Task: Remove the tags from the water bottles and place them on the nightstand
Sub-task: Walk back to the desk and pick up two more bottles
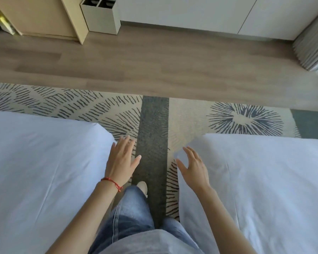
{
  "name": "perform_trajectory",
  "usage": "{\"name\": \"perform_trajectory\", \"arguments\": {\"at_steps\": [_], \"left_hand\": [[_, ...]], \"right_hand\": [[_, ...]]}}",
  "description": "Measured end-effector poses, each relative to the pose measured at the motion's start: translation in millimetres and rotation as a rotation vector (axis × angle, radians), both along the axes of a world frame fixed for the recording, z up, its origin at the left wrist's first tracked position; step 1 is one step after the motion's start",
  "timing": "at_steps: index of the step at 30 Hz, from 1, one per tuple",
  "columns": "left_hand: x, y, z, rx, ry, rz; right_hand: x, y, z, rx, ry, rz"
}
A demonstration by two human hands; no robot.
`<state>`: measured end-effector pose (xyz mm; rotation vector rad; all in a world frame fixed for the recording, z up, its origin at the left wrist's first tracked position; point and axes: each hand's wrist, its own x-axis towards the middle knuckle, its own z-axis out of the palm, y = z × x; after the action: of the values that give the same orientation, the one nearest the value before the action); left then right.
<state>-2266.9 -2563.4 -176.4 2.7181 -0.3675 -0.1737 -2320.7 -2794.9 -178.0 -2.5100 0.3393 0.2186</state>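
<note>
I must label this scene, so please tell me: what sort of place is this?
Probably a hotel room: two white beds stand side by side, with a patterned carpet between them and a twin bin by the wall.

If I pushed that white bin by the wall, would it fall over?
Probably it would slide first. The bin is tall and narrow, so a push near its top might tip it. It looks thin-walled and likely light, and the wood floor looks smooth.

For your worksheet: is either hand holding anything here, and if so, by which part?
Nothing is held. The left hand and right hand are both open and empty, between two beds.
</note>
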Motion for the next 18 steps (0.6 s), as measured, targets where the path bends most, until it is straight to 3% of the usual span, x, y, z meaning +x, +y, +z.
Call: {"name": "perform_trajectory", "arguments": {"at_steps": [9, 18], "left_hand": [[165.8, 22.8, 38.2, 0.1, -0.08, -0.063], [304.8, -25.0, 21.7, 0.149, -0.087, -0.061]], "right_hand": [[170.4, 25.7, 32.5, -0.128, -0.175, 0.13], [330.1, -18.0, 25.9, -0.243, -0.243, 0.255]]}}
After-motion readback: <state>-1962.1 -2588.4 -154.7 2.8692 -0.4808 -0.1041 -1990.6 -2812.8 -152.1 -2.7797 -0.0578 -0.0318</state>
